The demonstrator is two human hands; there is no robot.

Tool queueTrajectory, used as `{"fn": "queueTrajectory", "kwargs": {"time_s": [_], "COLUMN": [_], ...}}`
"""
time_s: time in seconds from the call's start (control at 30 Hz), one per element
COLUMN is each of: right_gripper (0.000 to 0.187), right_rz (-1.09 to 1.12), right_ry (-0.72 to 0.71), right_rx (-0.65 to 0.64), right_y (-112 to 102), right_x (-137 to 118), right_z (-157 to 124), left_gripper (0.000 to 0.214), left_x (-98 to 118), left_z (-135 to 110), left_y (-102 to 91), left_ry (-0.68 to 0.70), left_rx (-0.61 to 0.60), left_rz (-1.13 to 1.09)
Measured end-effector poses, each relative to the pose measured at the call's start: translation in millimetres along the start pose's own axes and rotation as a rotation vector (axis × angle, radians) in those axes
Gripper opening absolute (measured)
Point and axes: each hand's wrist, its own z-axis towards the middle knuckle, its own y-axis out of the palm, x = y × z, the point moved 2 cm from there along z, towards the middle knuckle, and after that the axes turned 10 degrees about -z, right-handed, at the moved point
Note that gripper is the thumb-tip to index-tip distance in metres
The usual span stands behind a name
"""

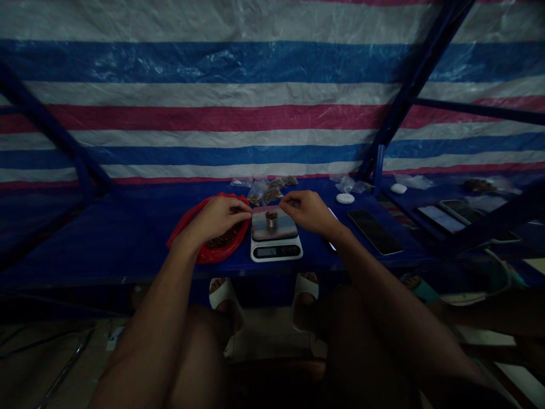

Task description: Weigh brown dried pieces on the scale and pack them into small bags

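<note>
A white digital scale [276, 250] stands on the blue table [128, 238], with a small metal cup [271, 219] on its platform. My left hand [219, 217] hovers over a red tray [208, 254] of dark brown bits, fingers pinched together near the scale's left edge. My right hand [309, 211] is just right of the cup, fingers curled in a pinch. What either pinch holds is too small to make out.
Small clear bags [266, 190] of brown material lie behind the scale. A dark phone [374, 231] lies to the right, further phones [443, 217] beyond it, and white round items [344, 198] near a blue post [378, 165]. A striped tarp hangs behind.
</note>
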Motion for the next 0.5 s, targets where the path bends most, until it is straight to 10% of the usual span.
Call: {"fn": "queueTrajectory", "kwargs": {"time_s": [0.5], "right_gripper": [0.022], "right_rz": [0.064], "right_ry": [-0.004], "right_rx": [0.015], "right_y": [7], "right_x": [11], "right_z": [6], "left_gripper": [0.026], "left_x": [25], "left_z": [40], "left_y": [38.3], "left_ry": [0.169], "left_rx": [-0.055], "left_rz": [0.048]}}
